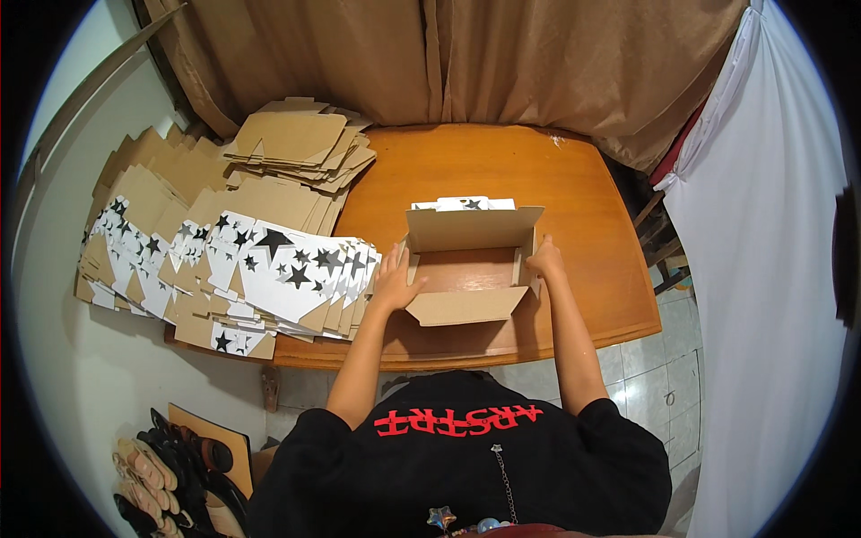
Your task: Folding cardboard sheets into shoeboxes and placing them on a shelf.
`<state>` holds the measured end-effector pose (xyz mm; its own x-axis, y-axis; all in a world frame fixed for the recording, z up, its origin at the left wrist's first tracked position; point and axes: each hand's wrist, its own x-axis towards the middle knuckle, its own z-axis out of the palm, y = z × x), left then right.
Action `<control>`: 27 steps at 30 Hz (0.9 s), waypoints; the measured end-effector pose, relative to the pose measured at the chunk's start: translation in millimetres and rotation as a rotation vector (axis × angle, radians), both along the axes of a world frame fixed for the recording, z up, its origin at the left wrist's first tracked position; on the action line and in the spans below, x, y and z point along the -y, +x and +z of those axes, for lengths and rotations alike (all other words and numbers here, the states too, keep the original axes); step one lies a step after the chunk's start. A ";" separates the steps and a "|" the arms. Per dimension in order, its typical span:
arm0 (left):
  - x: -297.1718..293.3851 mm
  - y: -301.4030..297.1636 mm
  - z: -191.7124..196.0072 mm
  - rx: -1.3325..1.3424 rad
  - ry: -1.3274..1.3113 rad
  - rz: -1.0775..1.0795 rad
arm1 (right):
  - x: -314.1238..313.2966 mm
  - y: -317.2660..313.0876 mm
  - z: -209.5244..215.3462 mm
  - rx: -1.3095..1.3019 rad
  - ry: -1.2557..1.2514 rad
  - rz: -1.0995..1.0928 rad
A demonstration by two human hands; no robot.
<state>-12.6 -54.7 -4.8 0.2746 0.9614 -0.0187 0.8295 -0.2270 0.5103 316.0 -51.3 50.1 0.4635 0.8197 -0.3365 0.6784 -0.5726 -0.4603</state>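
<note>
In front of me on the table stands a cardboard box [475, 235], brown inside, its far flap raised and its near flap [468, 308] folded outward toward me. Orange-brown tabletop shows through the middle of the box. Behind the far flap a strip of white card with a dark star peeks out. My left hand [392, 282] holds the left wall, fingers along its outside and thumb stretched toward the near corner. At the right wall my right hand [545, 260] grips the edge, its fingers bent and partly hidden.
Flat cardboard blanks [296, 269], white with black stars, lie overlapping along the left of the wooden table [574, 197]. A plain brown stack [291, 134] sits behind them. Brown curtains [538, 72] hang at the back, a white cloth [762, 224] at right. Shoes [148, 475] stand lower left.
</note>
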 end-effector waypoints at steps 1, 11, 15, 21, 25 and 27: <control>-3.0 -4.2 -5.3 0.000 0.003 0.003 | -0.8 -1.3 2.6 0.000 0.003 0.003; 5.9 3.7 -4.5 0.163 0.093 0.078 | 2.5 17.8 -6.2 -0.253 0.215 0.146; 6.6 3.6 -1.9 0.266 0.092 0.139 | 15.2 13.3 -15.5 0.051 0.392 0.410; 7.8 1.1 -2.9 0.470 0.132 0.133 | 34.7 8.9 -24.0 0.101 0.420 0.447; 6.8 9.8 9.2 0.037 0.200 0.045 | 33.0 12.6 -35.4 0.050 0.368 0.512; 11.7 20.6 25.5 -0.061 0.149 0.048 | 31.1 13.6 -44.7 0.046 0.372 0.537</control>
<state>8.0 -66.4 20.7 0.2308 0.9668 0.1100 0.8695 -0.2557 0.4226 329.6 -82.4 5.4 -0.0357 0.9991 0.0248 0.8492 0.0434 -0.5262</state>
